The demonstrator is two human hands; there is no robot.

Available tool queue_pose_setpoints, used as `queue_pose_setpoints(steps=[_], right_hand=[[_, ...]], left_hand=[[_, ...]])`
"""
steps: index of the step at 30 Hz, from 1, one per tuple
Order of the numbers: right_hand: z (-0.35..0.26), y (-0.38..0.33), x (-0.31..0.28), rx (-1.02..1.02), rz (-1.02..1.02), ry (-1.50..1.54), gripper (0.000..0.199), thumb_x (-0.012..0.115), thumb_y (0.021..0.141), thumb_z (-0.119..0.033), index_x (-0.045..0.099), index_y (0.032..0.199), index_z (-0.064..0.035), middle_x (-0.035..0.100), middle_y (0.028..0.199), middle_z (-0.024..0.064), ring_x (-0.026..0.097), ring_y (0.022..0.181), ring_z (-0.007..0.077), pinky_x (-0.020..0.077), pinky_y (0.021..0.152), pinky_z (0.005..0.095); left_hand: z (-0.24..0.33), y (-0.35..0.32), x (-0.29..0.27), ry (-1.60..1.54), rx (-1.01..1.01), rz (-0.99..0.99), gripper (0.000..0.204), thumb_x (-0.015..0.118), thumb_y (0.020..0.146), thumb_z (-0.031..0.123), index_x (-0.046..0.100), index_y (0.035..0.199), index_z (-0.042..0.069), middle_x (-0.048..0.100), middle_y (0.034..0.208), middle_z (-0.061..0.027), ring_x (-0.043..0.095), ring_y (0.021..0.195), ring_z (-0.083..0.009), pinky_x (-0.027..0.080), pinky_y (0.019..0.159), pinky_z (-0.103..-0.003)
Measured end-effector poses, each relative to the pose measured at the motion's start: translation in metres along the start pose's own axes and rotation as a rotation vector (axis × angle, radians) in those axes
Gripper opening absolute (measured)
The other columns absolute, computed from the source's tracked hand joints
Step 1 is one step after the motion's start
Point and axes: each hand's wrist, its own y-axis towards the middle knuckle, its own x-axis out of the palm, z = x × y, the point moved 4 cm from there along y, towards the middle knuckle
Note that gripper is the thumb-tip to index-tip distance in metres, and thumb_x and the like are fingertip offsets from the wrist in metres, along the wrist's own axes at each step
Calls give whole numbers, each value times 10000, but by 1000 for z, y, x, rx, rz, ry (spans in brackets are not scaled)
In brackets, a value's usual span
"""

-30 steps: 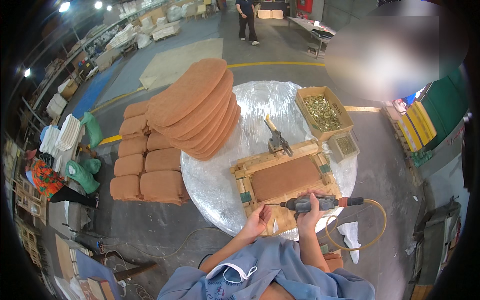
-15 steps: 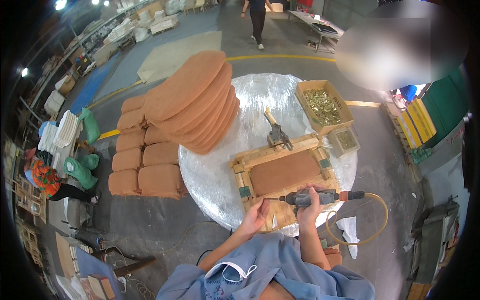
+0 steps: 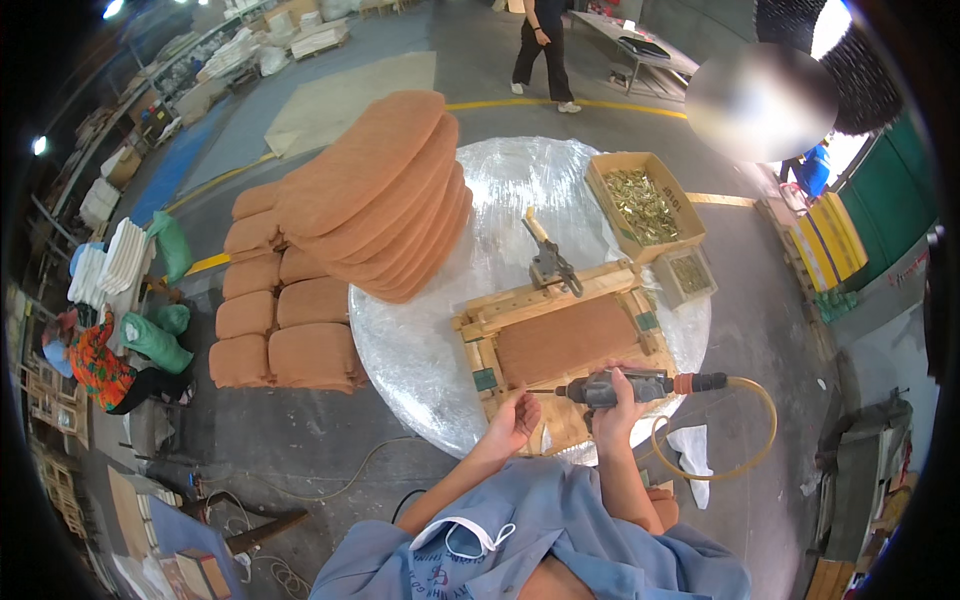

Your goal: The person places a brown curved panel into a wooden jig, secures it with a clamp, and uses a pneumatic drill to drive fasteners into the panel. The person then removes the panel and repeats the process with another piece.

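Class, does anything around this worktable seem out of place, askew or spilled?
A white scrap lies beside the round table, apparently on the floor, like stray litter. The brown cushion stack looks uneven, though lens distortion may exaggerate its lean. No spill is evident.

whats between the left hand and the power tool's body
In the head view, the thin bit of the power tool reaches toward the left hand.

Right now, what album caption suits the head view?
Right hand holding a power tool, left hand near its bit, beside a brown panel in a wooden frame.
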Motion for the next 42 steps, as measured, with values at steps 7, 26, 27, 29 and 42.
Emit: queue_pose_setpoints(steps=[7,26,27,29,42], right_hand=[[9,11,3,45,-1,-24,283,690,945,10,545,1185,-27,683,1104,158,702,968,274,597,905,433],[50,74,50,-196,-239,-410,348,745,909,32,541,1184,-23,703,1120,191,724,986,285,595,921,422],[59,75,55,-187,-257,-415,347,756,902,38,551,1176,-18,713,1122,180,727,1002,267,591,932,409],[75,76,65,-168,-295,-424,345,778,889,49,571,1159,-8,732,1127,160,731,1034,232,583,954,381],[149,77,105,-100,-432,-539,248,799,865,34,686,1085,20,749,1033,127,713,950,183,580,883,335]], left_hand=[[12,28,-19,113,34,13,274,736,1033,305,670,880,88,705,778,-16,705,669,-115,642,659,-258],[107,49,-9,2028,813,466,453,531,1063,223,589,1509,171,749,879,-241,740,786,-419,594,744,-519],[110,50,-9,2106,721,484,457,512,1070,225,582,1521,199,753,880,-227,733,801,-439,591,744,-527],[110,54,-8,2151,611,506,502,473,1076,216,516,1575,231,761,897,-219,742,825,-424,595,759,-523],[110,69,2,2362,426,322,492,454,1070,128,438,1549,18,781,1013,-202,769,937,-391,621,763,-497]])
